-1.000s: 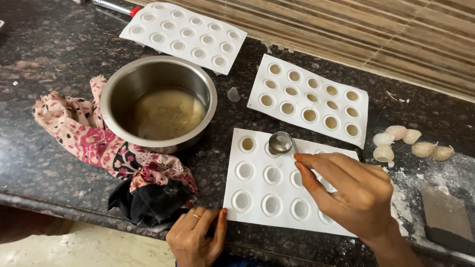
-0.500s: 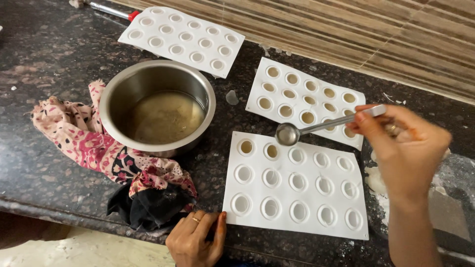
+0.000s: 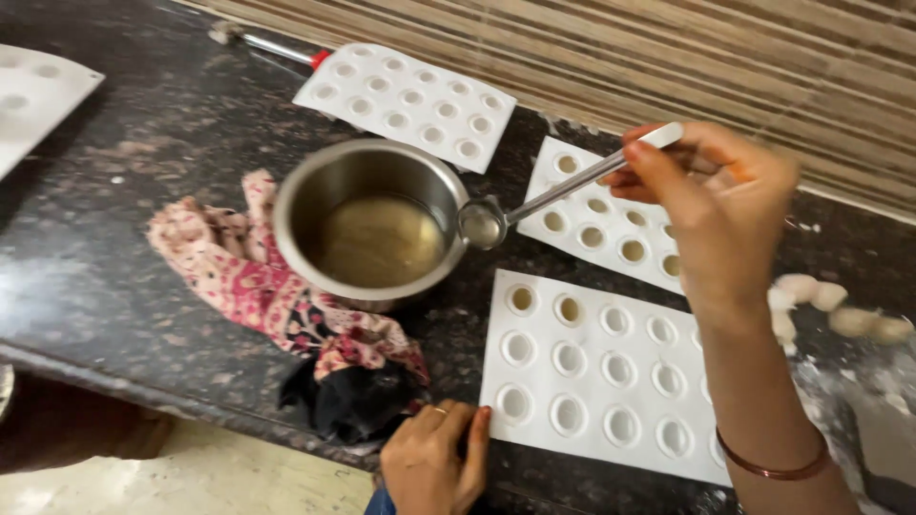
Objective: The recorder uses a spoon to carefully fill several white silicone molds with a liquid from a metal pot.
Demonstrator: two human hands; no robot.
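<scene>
Right hand (image 3: 716, 205) grips a small metal spoon (image 3: 534, 202) at the steel pot (image 3: 367, 224) rim; left hand (image 3: 434, 463), loosely curled, rests on the surface (image 3: 114, 257) edge beside a white mould tray (image 3: 601, 377)

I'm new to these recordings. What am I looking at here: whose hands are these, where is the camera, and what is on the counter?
No machine: a person works with bare hands, filmed from a camera on their head looking down. The right hand holds a small metal spoon at the rim of a steel pot of yellowish liquid, which sits on a patterned cloth. The left hand rests on the dark counter edge beside a white mould tray; two of its cups look filled. More trays lie behind.
</scene>
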